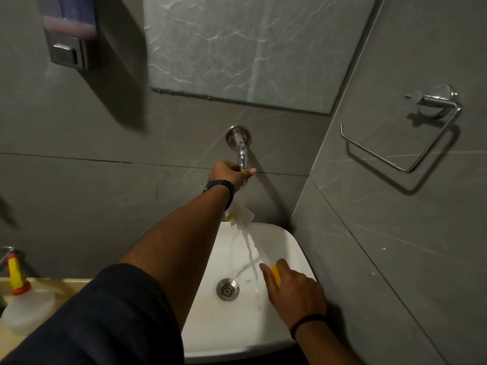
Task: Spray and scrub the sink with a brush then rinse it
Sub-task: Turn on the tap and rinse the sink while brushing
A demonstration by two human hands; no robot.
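A white sink (287,246) sits low in the corner, with a metal drain (228,289) at its bottom. Water streams down from the chrome wall tap (241,148) into the basin. My left hand (229,173) reaches up and grips the tap's end. My right hand (292,288) is inside the sink to the right of the drain, closed on a yellow brush (276,272) of which only a small part shows. A spray bottle (25,304) with a yellow and red nozzle stands on the counter at the far left.
A mirror (250,48) hangs above the tap. A soap dispenser (69,32) is mounted at upper left. A chrome towel ring (405,138) juts from the right wall. A white and yellow object (241,214) sits behind the sink's back rim. Grey tiled walls close in on the right.
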